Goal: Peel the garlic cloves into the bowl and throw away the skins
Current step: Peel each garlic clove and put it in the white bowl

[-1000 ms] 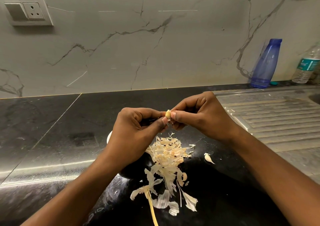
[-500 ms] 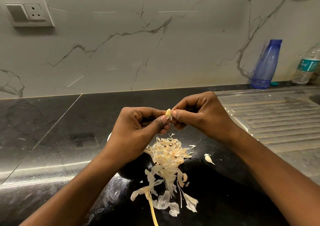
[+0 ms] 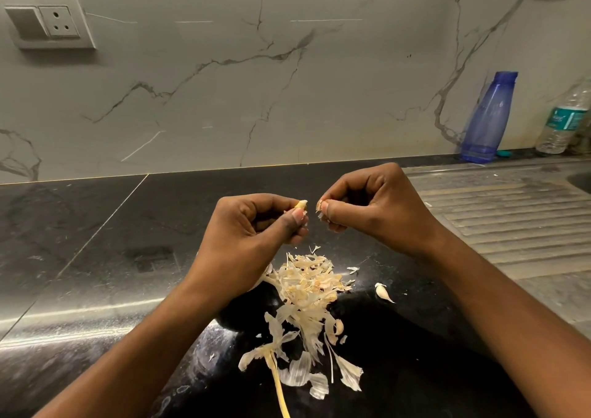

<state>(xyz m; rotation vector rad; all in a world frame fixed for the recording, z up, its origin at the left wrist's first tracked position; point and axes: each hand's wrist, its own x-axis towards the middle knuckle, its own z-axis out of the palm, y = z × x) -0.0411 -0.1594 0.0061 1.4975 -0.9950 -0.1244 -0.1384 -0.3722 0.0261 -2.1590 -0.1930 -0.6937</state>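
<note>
My left hand [image 3: 252, 225] pinches a small yellowish garlic clove [image 3: 301, 205] between thumb and fingers above the black counter. My right hand [image 3: 367, 208] is a short gap to its right and pinches a scrap of skin [image 3: 319, 206]. Below the hands lies a heap of papery garlic skins [image 3: 308, 292] with a dry stem [image 3: 278, 382]. One unpeeled clove [image 3: 382, 291] lies to the right of the heap. A dark bowl [image 3: 243, 308] sits under my left wrist, mostly hidden, and its contents cannot be seen.
The black stone counter [image 3: 96, 257] runs left to a marble wall with a socket [image 3: 48, 20]. A steel draining board [image 3: 511, 222] lies at the right. A blue bottle [image 3: 487, 120] and a clear water bottle [image 3: 564, 120] stand at the back right.
My hands were together on the clove; now they have pulled apart, the right hand taking a bit of skin away to the right.
</note>
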